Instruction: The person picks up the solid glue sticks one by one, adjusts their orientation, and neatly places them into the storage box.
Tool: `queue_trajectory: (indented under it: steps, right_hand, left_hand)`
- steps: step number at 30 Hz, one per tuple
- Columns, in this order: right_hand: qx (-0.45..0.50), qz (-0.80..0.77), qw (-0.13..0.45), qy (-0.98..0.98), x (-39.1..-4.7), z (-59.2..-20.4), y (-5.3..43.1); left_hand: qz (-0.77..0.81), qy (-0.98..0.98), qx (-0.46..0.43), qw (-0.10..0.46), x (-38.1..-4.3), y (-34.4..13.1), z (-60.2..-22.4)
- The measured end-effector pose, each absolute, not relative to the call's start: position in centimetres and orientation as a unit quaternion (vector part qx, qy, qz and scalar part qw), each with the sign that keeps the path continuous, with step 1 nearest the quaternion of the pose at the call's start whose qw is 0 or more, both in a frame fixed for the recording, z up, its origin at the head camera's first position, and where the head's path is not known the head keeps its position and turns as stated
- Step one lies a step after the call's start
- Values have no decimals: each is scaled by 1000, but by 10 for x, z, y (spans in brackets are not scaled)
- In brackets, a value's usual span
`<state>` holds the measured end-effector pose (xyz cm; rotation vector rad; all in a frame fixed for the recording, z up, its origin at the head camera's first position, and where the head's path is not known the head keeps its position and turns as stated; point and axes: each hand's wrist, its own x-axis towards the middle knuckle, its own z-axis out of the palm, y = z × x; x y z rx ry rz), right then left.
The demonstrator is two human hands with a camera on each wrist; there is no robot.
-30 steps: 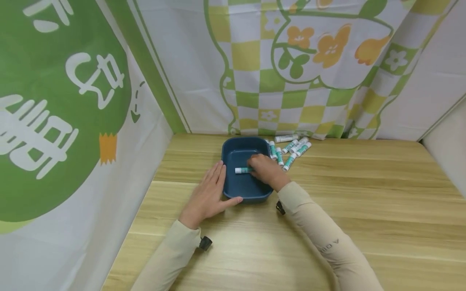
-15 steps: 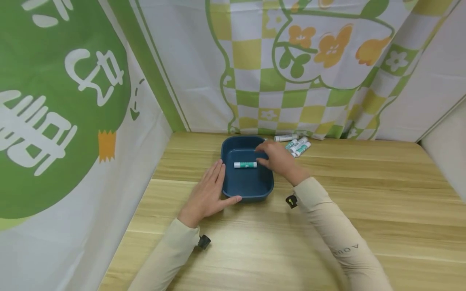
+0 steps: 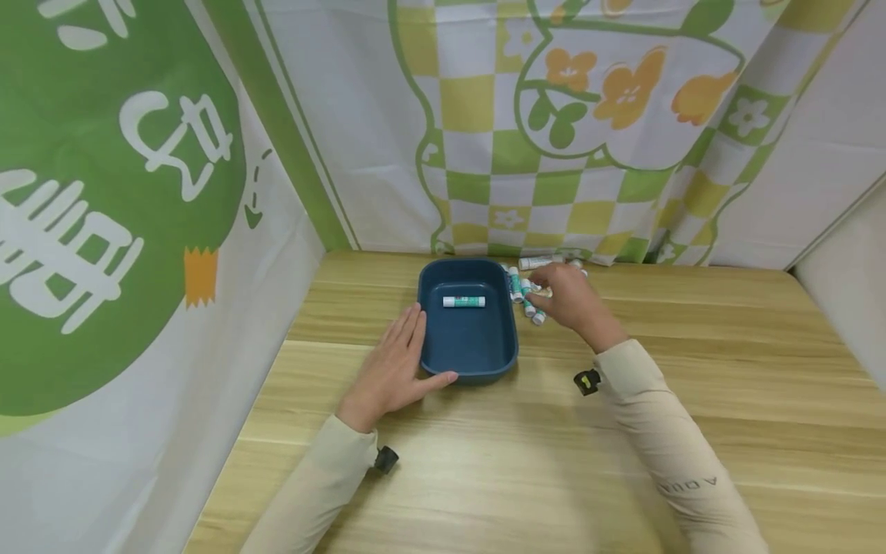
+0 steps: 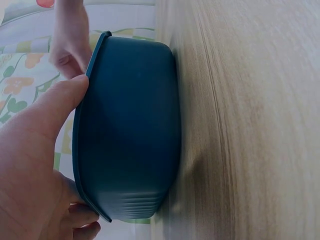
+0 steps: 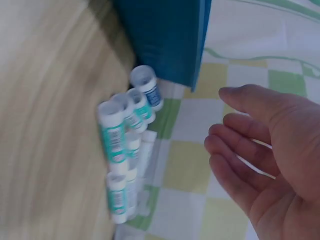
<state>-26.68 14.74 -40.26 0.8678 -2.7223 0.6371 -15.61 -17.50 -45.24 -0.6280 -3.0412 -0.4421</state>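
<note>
In the head view, one white-and-teal glue stick (image 3: 464, 302) lies crosswise inside a dark blue plastic bin (image 3: 467, 346). My left hand (image 3: 388, 371) rests against the bin's left side, fingers straight, with the thumb on the near rim. Above several loose glue sticks (image 3: 515, 285) to the right of the bin hovers my right hand (image 3: 573, 302), partly covering them. The right wrist view shows these glue sticks (image 5: 114, 135) heaped on the table, apart from the right hand (image 5: 270, 145), whose fingers are loosely bent around nothing.
The wooden table (image 3: 484, 477) stretches toward me and to the right. Behind it hangs a checkered, flower-printed cloth (image 3: 512, 185), close to the far glue sticks. A green-and-white printed sheet (image 3: 138, 269) borders the left side.
My right hand has let go of the glue stick in the bin and moved right, out over the loose ones. That glue stick now lies a little farther back. My left hand stays put.
</note>
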Motion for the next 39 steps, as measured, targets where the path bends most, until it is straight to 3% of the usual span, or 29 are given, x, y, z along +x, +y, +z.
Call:
queue_trajectory:
  steps: [10, 17, 32, 39]
  right_hand:
    - [182, 256, 45, -948, -260, -434, 167]
    - [98, 270, 37, -957, -257, -454, 162]
    - [-7, 258, 28, -966, -253, -459, 150]
    - [-30, 242, -13, -970, -254, -455, 155]
  left_hand:
    - [-137, -970, -202, 11, -157, -174, -454]
    - [-130, -971, -198, 5, -156, -174, -455]
    - [-129, -972, -195, 4, -157, -173, -454]
    - [-136, -970, -200, 10, -156, -174, -453]
